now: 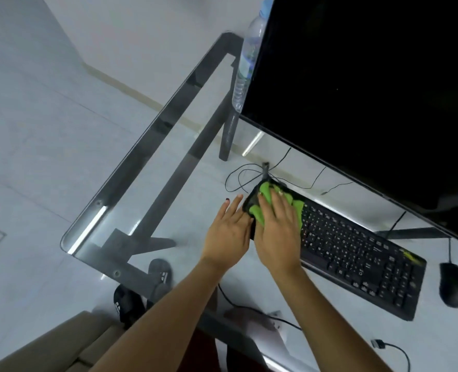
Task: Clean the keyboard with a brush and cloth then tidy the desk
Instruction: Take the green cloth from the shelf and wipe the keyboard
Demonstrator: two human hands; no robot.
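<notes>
The right hand [277, 226] presses flat, fingers straight, on a green cloth [265, 193] covering the left end of the black keyboard [356, 253], near the glass desk's [168, 189] left edge. The left hand [229, 232], fingers spread, steadies that end; its thumb is hidden.
</notes>
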